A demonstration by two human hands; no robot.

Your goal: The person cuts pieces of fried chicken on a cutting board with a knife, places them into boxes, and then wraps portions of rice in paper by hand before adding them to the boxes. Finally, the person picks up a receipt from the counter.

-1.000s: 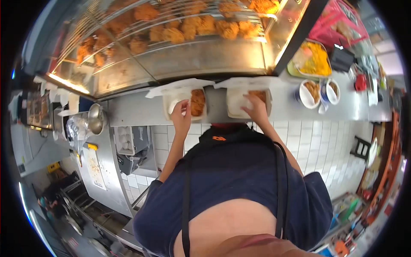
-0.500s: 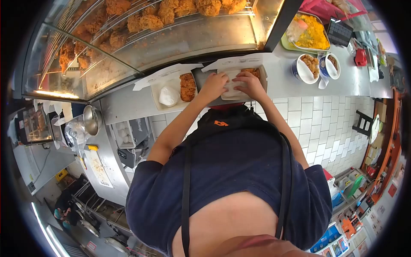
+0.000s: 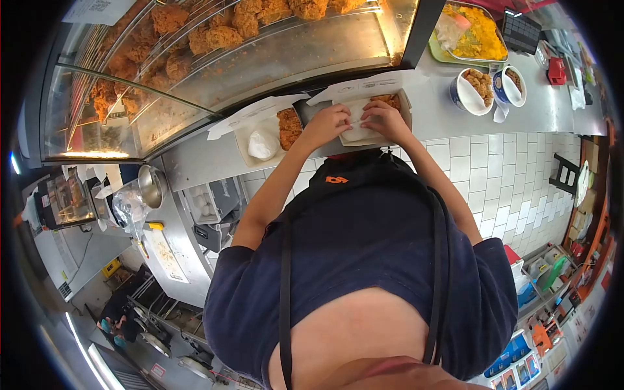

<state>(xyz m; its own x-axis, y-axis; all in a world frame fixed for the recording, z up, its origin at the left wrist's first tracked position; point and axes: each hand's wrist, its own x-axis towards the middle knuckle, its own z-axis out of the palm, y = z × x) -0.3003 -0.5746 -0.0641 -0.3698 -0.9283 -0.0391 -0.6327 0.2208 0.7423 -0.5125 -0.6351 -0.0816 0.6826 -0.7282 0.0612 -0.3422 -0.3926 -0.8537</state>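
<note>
Both hands are over an open white takeaway box (image 3: pixel 404 112) on the steel counter. My left hand (image 3: pixel 328 125) has its fingertips pinched on a thin white wrapper (image 3: pixel 356 132) inside the box. From the other side, my right hand (image 3: pixel 386 122) grips the same wrapper, its fingers curled. What the wrapper encloses is not clear. A fried chicken piece (image 3: pixel 388 100) lies behind the right hand, partly hidden. Left of this, a second open box (image 3: pixel 247 156) holds a white wrapped bundle (image 3: pixel 262 145) and another fried chicken piece (image 3: pixel 289 129).
A glass warming cabinet (image 3: pixel 260 71) with fried chicken on racks stands behind the boxes. To the right are two paper cups (image 3: pixel 467 97) of fried bites and a tray (image 3: pixel 432 49) of yellow food. A metal bowl (image 3: pixel 151 187) sits at the left.
My fingertips have drawn closer together over the white wrapper in the right-hand box. The whole view has shifted slightly; the other box and its contents stay in place.
</note>
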